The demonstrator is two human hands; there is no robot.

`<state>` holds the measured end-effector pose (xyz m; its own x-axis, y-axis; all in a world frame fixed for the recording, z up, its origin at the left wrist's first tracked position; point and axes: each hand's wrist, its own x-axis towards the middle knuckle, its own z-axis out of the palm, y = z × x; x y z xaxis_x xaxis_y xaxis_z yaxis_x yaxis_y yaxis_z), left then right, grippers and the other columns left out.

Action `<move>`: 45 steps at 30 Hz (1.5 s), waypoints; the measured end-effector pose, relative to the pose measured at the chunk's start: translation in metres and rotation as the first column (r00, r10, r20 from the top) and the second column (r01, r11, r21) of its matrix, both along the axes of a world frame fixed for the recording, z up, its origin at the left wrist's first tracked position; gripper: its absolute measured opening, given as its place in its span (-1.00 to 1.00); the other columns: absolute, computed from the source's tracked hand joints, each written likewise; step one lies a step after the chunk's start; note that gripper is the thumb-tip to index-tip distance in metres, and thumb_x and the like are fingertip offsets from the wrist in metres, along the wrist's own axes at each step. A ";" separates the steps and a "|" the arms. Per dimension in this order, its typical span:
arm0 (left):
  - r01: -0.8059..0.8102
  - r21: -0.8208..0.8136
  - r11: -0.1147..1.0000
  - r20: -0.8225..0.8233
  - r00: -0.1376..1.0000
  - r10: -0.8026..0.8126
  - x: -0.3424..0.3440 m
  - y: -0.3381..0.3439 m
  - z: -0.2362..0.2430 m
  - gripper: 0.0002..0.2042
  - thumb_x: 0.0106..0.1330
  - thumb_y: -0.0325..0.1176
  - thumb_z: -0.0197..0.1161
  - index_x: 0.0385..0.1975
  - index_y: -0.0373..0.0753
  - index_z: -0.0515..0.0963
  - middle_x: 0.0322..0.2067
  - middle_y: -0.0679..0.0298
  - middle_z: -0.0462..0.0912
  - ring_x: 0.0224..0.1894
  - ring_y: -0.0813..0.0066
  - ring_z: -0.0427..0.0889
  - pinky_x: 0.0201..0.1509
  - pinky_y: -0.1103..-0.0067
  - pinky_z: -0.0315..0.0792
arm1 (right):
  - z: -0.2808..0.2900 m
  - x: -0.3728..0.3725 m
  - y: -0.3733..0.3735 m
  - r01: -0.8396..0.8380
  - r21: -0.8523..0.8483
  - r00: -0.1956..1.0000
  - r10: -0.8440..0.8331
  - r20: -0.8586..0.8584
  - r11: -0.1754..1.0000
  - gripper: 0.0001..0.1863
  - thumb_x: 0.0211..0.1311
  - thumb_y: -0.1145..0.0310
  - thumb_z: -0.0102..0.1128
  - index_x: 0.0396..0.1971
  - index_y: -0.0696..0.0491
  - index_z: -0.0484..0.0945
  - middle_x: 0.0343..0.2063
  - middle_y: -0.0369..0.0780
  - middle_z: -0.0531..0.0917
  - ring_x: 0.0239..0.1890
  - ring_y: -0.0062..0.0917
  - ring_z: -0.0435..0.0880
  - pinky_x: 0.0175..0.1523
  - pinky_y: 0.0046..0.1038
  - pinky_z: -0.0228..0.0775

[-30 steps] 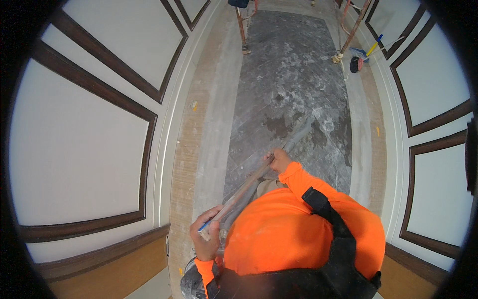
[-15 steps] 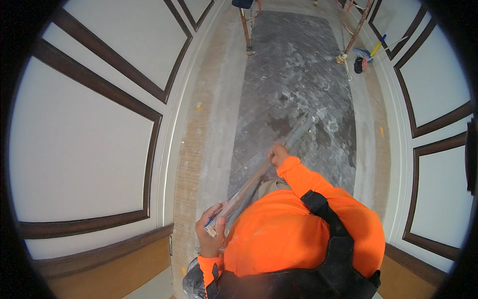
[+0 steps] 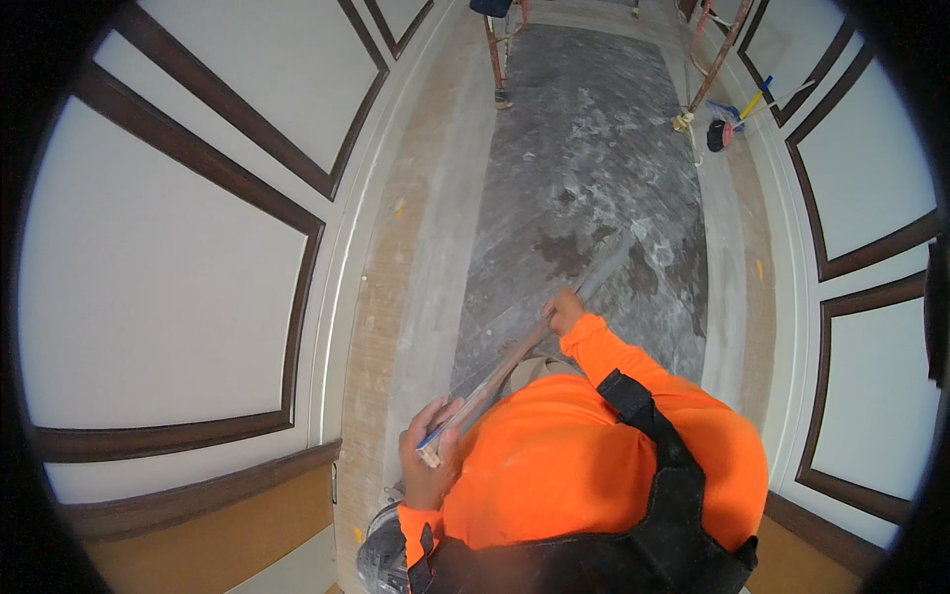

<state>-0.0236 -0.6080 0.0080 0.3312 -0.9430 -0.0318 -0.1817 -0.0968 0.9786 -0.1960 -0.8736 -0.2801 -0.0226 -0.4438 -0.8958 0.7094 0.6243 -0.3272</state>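
Overall, white wall panels (image 3: 178,277) with dark brown trim (image 3: 302,327) flank you, and a dusty dark-grey floor strip (image 3: 584,109) runs ahead between them. Rusty metal legs (image 3: 720,64) stand farther along it. Your long wooden batten (image 3: 498,378) slants before your body, rising from lower left toward the right; its far end is too blurred to place. Near the right-hand panels lies a black brush (image 3: 716,136). Your right hand (image 3: 564,311) has its fingers wrapped around the batten; your left hand (image 3: 426,467) pinches the blue-edged near end between thumb and fingers.

No legible text, labels, numbers or signs.
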 end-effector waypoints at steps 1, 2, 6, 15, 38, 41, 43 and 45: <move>0.010 -0.009 1.000 -0.011 1.000 -0.010 0.001 0.001 0.001 -0.60 0.22 -0.33 0.10 0.00 -0.42 0.28 -0.15 -0.02 0.53 -0.07 0.33 0.50 0.05 0.51 0.30 | -0.022 -0.007 0.006 0.006 -0.054 0.999 -0.003 0.046 0.999 -0.91 0.15 0.44 -0.24 -0.46 0.13 0.25 -0.68 -0.17 0.29 -0.69 -0.41 0.28 -0.53 -0.37 0.24; 0.012 -0.019 1.000 -0.020 1.000 -0.013 0.003 0.003 0.003 -0.59 0.23 -0.33 0.09 0.02 -0.41 0.27 -0.15 -0.02 0.53 -0.07 0.34 0.49 0.04 0.51 0.30 | -0.034 -0.012 0.009 0.006 -0.108 0.996 0.004 0.094 0.994 -0.89 0.14 0.44 -0.24 -0.50 0.14 0.24 -0.69 -0.17 0.28 -0.69 -0.41 0.27 -0.51 -0.35 0.24; -0.003 0.003 1.000 -0.002 1.000 0.003 0.005 0.004 0.003 -0.54 0.21 -0.34 0.10 0.07 -0.41 0.22 -0.14 -0.04 0.53 -0.05 0.31 0.49 0.05 0.51 0.30 | 0.010 -0.004 0.008 -0.085 0.033 0.996 0.085 -0.013 0.996 -0.89 0.18 0.41 -0.21 -0.34 0.10 0.25 -0.58 -0.15 0.35 -0.65 -0.42 0.30 -0.54 -0.39 0.27; -0.021 -0.019 1.000 0.014 1.000 0.022 0.009 0.016 0.003 -0.55 0.21 -0.43 0.07 0.09 -0.41 0.20 -0.14 -0.01 0.53 -0.07 0.32 0.51 0.05 0.53 0.30 | -0.001 0.006 0.021 -0.015 -0.002 0.998 0.015 0.059 1.000 -0.93 0.16 0.45 -0.20 -0.36 0.07 0.25 -0.56 -0.19 0.31 -0.63 -0.48 0.30 -0.55 -0.43 0.24; -0.014 -0.002 1.000 0.031 0.999 0.014 0.008 0.002 -0.003 -0.41 0.19 -0.39 0.10 0.20 -0.39 0.03 -0.21 -0.01 0.55 -0.12 0.33 0.52 0.02 0.51 0.32 | -0.014 0.000 0.003 -0.105 -0.007 0.988 0.103 -0.118 0.994 -0.95 0.16 0.45 -0.20 -0.41 0.08 0.26 -0.63 -0.22 0.29 -0.64 -0.46 0.28 -0.58 -0.42 0.19; -0.085 0.009 0.996 -0.012 0.996 0.085 0.010 0.021 0.008 -0.39 0.21 -0.38 0.09 0.22 -0.39 -0.01 -0.20 -0.01 0.54 -0.12 0.34 0.52 0.02 0.52 0.31 | 0.009 0.011 0.029 -0.039 -0.071 0.990 0.048 0.132 0.997 -0.95 0.16 0.45 -0.20 -0.42 0.07 0.27 -0.63 -0.21 0.30 -0.63 -0.47 0.29 -0.58 -0.45 0.20; -0.079 -0.012 0.997 -0.001 0.997 0.079 0.008 0.020 0.011 -0.37 0.23 -0.32 0.09 0.23 -0.38 -0.03 -0.20 0.01 0.55 -0.18 0.40 0.52 -0.05 0.56 0.33 | 0.021 0.005 0.027 -0.070 -0.021 0.995 0.071 0.075 0.997 -0.95 0.17 0.47 -0.23 -0.43 0.07 0.26 -0.63 -0.22 0.29 -0.64 -0.49 0.27 -0.59 -0.49 0.18; -0.040 -0.052 0.998 0.058 0.997 0.043 0.000 0.007 0.010 -0.35 0.25 -0.23 0.10 0.24 -0.34 -0.03 -0.22 0.04 0.55 -0.29 0.50 0.52 -0.19 0.63 0.36 | 0.017 0.000 0.017 -0.033 0.020 0.998 0.032 0.055 0.999 -0.95 0.16 0.47 -0.23 -0.42 0.08 0.25 -0.63 -0.22 0.30 -0.66 -0.48 0.25 -0.58 -0.46 0.20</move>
<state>-0.0237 -0.6010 0.0185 0.3697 -0.9284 0.0367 -0.2365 -0.0559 0.9700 -0.1958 -0.8561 -0.2636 0.0410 -0.4246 -0.9044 0.7052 0.6536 -0.2749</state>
